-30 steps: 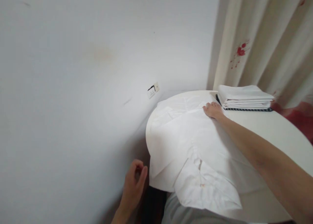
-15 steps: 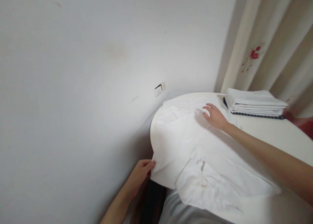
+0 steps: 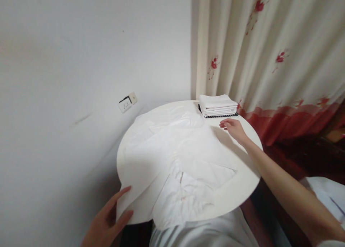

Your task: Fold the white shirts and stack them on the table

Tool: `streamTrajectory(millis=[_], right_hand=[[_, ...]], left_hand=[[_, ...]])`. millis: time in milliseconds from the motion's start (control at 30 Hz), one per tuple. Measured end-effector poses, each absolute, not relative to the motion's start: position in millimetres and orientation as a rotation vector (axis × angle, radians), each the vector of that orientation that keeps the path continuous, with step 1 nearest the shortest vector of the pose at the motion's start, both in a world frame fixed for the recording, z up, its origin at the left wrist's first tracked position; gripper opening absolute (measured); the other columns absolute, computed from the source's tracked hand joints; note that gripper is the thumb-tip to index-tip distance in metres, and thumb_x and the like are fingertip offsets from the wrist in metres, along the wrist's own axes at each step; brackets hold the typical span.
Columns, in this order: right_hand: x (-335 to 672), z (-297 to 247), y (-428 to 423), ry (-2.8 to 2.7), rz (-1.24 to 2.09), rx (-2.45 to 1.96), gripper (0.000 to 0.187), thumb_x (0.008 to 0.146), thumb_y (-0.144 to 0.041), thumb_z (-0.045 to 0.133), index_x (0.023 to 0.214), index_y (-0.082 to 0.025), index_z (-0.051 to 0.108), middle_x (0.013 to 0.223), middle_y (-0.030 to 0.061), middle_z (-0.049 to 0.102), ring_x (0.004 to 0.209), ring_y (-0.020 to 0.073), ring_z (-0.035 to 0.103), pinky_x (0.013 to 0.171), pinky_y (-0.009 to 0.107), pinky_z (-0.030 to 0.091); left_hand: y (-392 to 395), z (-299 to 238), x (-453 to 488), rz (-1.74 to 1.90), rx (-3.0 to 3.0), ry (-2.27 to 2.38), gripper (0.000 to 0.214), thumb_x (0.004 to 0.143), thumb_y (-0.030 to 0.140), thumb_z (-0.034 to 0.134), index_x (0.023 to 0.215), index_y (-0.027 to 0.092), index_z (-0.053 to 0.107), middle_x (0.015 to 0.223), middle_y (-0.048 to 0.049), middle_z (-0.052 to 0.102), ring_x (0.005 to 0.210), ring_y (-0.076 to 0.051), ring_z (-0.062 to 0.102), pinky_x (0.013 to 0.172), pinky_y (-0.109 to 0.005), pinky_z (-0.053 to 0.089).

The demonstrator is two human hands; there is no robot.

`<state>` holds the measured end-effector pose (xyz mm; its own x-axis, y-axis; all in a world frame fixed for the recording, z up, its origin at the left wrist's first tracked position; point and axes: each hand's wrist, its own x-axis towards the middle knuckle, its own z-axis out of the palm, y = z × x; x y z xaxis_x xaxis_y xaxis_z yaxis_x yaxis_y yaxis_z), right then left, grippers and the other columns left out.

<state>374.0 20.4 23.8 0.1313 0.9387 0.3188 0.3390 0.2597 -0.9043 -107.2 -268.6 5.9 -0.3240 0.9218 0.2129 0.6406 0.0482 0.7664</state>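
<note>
A white shirt [image 3: 172,157] lies spread over a round white table [image 3: 242,182], its collar toward me and one part hanging off the near left edge. My left hand [image 3: 107,222] grips that hanging part, thumb on top. My right hand [image 3: 233,128] rests on the shirt's far right edge, fingers stretched out flat, close to a pile of folded white cloth [image 3: 217,105].
The folded pile sits at the table's far edge on something dark-edged. A white wall with a socket [image 3: 127,102] runs along the left. A cream curtain with red flowers [image 3: 269,60] hangs behind and to the right. More white cloth [image 3: 327,196] lies low at the right.
The view has swung to the right. My left hand rose from below the table and took hold of the hanging shirt part. My right hand slid to the shirt's right edge.
</note>
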Motion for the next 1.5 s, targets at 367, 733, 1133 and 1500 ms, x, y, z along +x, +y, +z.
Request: streamTrajectory(millis=[367, 733, 1133, 1500], right_hand=[[362.9, -3.9, -7.5, -1.809, 0.449, -1.423, 0.028, 0.083, -0.038, 0.047, 0.084, -0.022, 0.071, 0.086, 0.0070, 0.075, 0.081, 0.0251, 0.069, 0.080, 0.036, 0.052], [356.9, -19.3, -8.6, -2.135, 0.223, -1.241, 0.040, 0.090, -0.045, 0.047, 0.109, -0.019, 0.071, 0.115, 0.0137, 0.072, 0.104, 0.0290, 0.067, 0.096, 0.041, 0.051], [348.6, -49.7, -8.6, -2.562, 0.046, -1.174, 0.059, 0.098, -0.053, 0.035, 0.151, -0.029, 0.044, 0.157, 0.0056, 0.043, 0.144, 0.0286, 0.040, 0.118, 0.054, 0.032], [348.2, -49.8, -7.2, -2.545, 0.055, -1.153, 0.059, 0.098, -0.052, 0.036, 0.150, -0.027, 0.048, 0.156, 0.0071, 0.044, 0.144, 0.0301, 0.040, 0.119, 0.053, 0.033]], left_hand=[[-288.6, -10.9, -85.9, 1.294, 1.887, 2.188, 0.030, 0.083, 0.027, 0.057, 0.106, 0.023, 0.076, 0.073, 0.0004, 0.053, 0.063, -0.017, 0.052, 0.062, -0.028, 0.048], [-292.0, -33.5, -86.5, 1.735, 1.369, 1.975, 0.010, 0.084, 0.022, 0.055, 0.075, 0.021, 0.057, 0.073, 0.0024, 0.048, 0.068, -0.015, 0.048, 0.062, -0.025, 0.038], [-302.6, -26.0, -91.8, 1.679, 1.655, 2.053, 0.016, 0.083, 0.019, 0.060, 0.067, 0.022, 0.062, 0.069, 0.0016, 0.048, 0.066, -0.015, 0.048, 0.063, -0.027, 0.039], [-295.9, -3.4, -120.8, 1.663, 1.708, 1.978, 0.017, 0.092, 0.029, 0.052, 0.093, 0.021, 0.068, 0.091, -0.0042, 0.060, 0.086, -0.019, 0.058, 0.076, -0.031, 0.049]])
